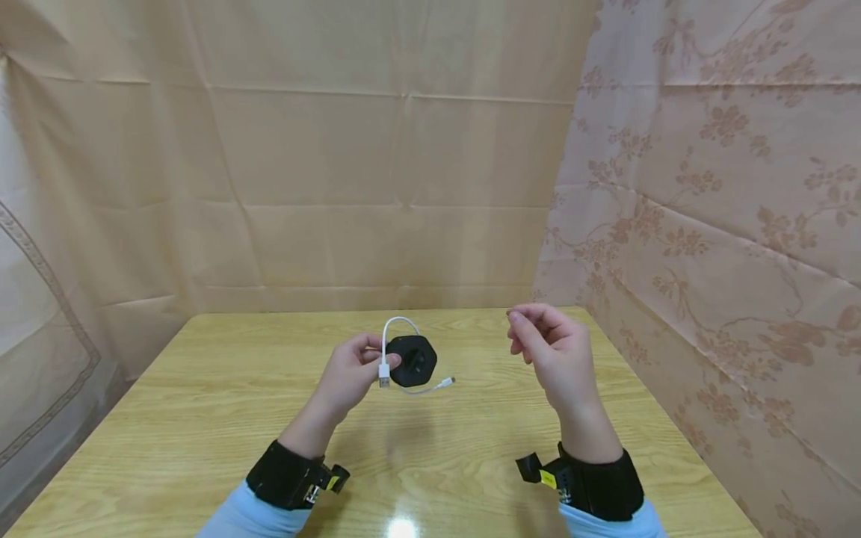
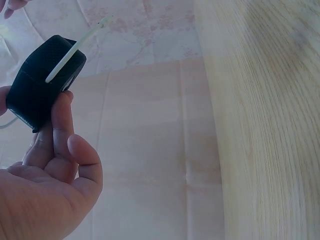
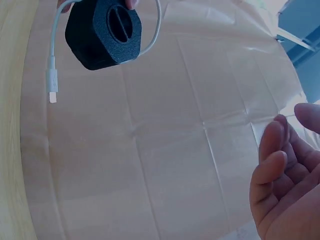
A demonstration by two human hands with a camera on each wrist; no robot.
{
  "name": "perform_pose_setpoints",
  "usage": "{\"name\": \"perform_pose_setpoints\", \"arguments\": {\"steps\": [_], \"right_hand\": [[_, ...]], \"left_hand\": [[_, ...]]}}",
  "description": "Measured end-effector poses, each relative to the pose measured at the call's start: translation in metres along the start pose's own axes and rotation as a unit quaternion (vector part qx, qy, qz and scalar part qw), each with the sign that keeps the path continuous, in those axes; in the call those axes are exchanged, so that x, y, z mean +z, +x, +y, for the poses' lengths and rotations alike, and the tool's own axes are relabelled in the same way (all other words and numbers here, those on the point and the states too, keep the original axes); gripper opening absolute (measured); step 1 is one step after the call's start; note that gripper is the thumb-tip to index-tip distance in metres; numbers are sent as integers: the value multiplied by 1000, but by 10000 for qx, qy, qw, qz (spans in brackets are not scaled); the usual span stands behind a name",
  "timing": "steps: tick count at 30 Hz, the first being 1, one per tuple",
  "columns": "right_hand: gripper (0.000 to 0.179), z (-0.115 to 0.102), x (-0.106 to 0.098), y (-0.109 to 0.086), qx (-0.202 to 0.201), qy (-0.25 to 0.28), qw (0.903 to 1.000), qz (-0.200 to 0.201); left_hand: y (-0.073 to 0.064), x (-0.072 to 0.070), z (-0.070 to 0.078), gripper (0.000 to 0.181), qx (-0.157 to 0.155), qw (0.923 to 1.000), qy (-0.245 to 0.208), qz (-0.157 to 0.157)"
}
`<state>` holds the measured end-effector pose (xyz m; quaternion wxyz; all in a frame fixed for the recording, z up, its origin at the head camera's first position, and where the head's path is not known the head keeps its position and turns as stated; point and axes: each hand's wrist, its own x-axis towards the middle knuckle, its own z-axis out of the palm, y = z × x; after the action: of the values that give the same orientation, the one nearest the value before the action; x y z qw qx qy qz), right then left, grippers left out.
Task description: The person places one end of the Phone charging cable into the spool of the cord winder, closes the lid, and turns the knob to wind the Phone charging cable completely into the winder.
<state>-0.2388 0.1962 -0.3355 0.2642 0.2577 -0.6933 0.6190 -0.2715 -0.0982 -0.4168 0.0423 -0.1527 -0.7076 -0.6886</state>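
My left hand (image 1: 353, 366) grips a black hexagonal cable winder (image 1: 422, 351) above the table, thumb on one face and fingers behind. A white USB cable (image 1: 397, 319) comes out of it on both sides. Its wide USB plug (image 1: 384, 371) hangs by my left thumb, and the small plug (image 1: 447, 382) sticks out to the right. In the right wrist view a round recess with a bar across it (image 3: 120, 24) shows on the winder's face. Off to the right, my right hand (image 1: 558, 351) is raised, fingers loosely bent, thumb slightly apart from the index finger, with nothing visible in it.
A light wood table (image 1: 202, 418) lies under both hands. Beige cloth (image 1: 303, 187) hangs behind it, and flowered cloth (image 1: 706, 224) hangs along the right side. Black straps with small cameras are on both wrists.
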Motion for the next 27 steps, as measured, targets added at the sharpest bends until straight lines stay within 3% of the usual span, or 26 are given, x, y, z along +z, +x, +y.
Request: {"name": "perform_pose_setpoints", "arguments": {"steps": [3, 6, 9, 13, 16, 22, 27], "right_hand": [[16, 1, 1, -1, -578, -691, 9956, -252], [27, 3, 3, -1, -1034, -1293, 9850, -488], [37, 6, 4, -1, -1452, -1826, 9693, -771], [46, 12, 6, 0, -2053, -2410, 9410, -1195], [46, 15, 10, 0, -2310, -2654, 9253, -1418], [41, 23, 21, -1, -2621, -2610, 9126, -1739], [39, 30, 31, -3, -2956, -2969, 8877, -1908]], "left_hand": [[0, 0, 1, 23, 1, 10000, 18, -26], [0, 1, 1, 24, -11, 10000, 33, -44], [0, 2, 2, 25, -14, 10000, 37, -82], [-1, 2, 2, 25, -25, 9999, 79, -145], [-1, 3, 2, 25, -68, 9998, 132, -164], [-1, 4, 1, 24, -90, 9996, 98, -251], [-2, 5, 0, 24, -105, 9993, 128, -344]]}}
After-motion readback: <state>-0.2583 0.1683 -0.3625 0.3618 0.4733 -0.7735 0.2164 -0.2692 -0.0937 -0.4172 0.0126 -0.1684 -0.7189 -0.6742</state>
